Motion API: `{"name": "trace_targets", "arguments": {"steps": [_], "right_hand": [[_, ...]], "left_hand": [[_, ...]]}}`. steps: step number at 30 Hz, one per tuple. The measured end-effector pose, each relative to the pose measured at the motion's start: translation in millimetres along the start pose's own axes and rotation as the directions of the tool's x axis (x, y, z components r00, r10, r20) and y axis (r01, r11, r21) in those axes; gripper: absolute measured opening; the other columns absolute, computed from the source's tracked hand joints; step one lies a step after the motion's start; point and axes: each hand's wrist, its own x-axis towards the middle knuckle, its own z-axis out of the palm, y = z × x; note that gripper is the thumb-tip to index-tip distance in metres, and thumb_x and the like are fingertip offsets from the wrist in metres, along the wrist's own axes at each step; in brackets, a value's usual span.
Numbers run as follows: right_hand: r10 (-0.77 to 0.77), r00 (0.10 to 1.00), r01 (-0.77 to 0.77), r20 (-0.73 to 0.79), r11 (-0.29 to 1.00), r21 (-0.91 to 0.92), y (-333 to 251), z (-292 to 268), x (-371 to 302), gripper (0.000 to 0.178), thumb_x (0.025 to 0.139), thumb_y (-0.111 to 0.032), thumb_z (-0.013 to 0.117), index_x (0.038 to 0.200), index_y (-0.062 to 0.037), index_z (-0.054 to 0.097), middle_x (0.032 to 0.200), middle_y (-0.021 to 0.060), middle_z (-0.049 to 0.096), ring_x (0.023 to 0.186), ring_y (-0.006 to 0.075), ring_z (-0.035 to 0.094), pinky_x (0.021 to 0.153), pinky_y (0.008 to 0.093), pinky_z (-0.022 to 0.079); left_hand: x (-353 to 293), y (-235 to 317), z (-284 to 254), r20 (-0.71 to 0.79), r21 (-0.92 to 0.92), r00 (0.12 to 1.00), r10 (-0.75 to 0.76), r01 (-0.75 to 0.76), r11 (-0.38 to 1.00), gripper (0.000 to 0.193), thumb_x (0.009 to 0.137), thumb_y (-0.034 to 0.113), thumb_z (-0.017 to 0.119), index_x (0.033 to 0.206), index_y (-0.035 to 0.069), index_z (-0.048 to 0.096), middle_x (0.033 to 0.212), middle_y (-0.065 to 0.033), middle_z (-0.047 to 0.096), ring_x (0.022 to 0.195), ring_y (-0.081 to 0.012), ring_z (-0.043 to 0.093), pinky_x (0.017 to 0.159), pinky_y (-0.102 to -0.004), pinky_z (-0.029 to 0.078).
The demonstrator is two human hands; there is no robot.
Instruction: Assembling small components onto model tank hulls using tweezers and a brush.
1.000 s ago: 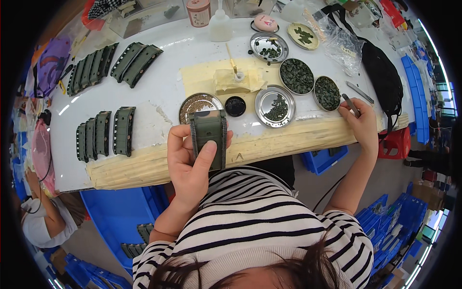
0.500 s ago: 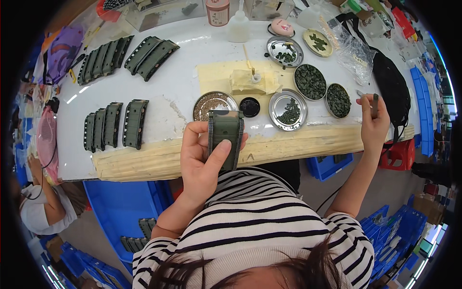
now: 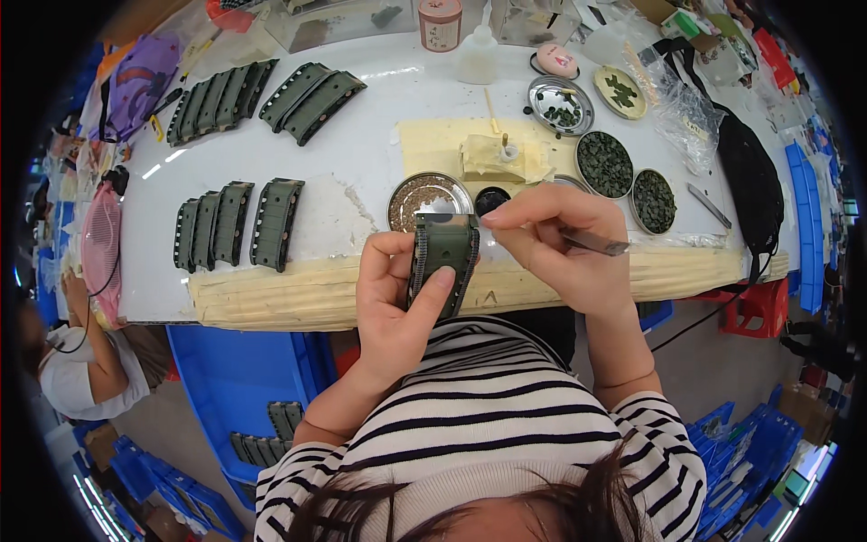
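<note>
From the head view, your left hand grips the stiff, light-looking green track piece by its toothed side edges above the bench front, the safest hold, while your right hand pinches tweezers at its top.

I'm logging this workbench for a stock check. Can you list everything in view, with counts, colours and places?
Green curved part: one, olive, held upright in the left hand.
Tweezers: one pair, metal, in the right hand.
Green parts on table: two batches at far left, one at near left, exact count unclear.
Round dishes: several, metal, centre and right, some holding dark bits.
Jar: one, pink, far edge.
White bottle: one, beside the jar.
Blue crates: below the table.
Table: one, white.
Left hand: grips the part.
Right hand: pinches the tweezers at the part's top.
</note>
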Motion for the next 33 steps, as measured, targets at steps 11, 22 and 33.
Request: {"name": "trace_targets", "arguments": {"steps": [11, 22, 33], "right_hand": [[0.131, 0.991, -0.128, -0.007, 0.977, 0.171, 6, 6, 0, 0.016, 0.080, 0.003, 0.066, 0.095, -0.0012, 0.070, 0.071, -0.0049, 0.061, 0.051, -0.0033, 0.036, 0.047, 0.0155, 0.025], [-0.216, 0.976, 0.209, 0.008, 0.933, -0.295, -14, 13, 7, 0.027, 0.073, 0.005, 0.067, 0.098, -0.0052, 0.068, 0.077, 0.0057, 0.063, 0.055, 0.0111, 0.054, 0.051, 0.0227, 0.043], [-0.568, 0.818, 0.534, 0.091, 0.692, -0.485, -9, 19, 4, 0.042, 0.060, 0.000, 0.068, 0.101, -0.0009, 0.062, 0.068, -0.0001, 0.059, 0.055, 0.0132, 0.056, 0.050, 0.0255, 0.040]], "left_hand": [[-1, -4, 1, -0.037, -0.003, 0.999, 0.011, -0.011, 1.000, 0.032, 0.089, -0.008, 0.054, 0.114, 0.001, 0.038, 0.116, -0.0149, 0.058, 0.104, -0.0130, 0.056, 0.088, -0.0242, 0.044], [-2, -5, 4, -0.004, 0.158, 0.986, 0.165, -0.162, 0.974, 0.032, 0.087, -0.008, 0.056, 0.114, 0.000, 0.039, 0.109, -0.0133, 0.061, 0.095, -0.0103, 0.058, 0.079, -0.0209, 0.046], [-1, -11, 8, 0.013, 0.457, 0.950, 0.313, -0.284, 0.843, 0.029, 0.082, -0.005, 0.064, 0.108, -0.005, 0.051, 0.086, -0.0110, 0.066, 0.076, -0.0067, 0.062, 0.065, -0.0185, 0.047]]}}
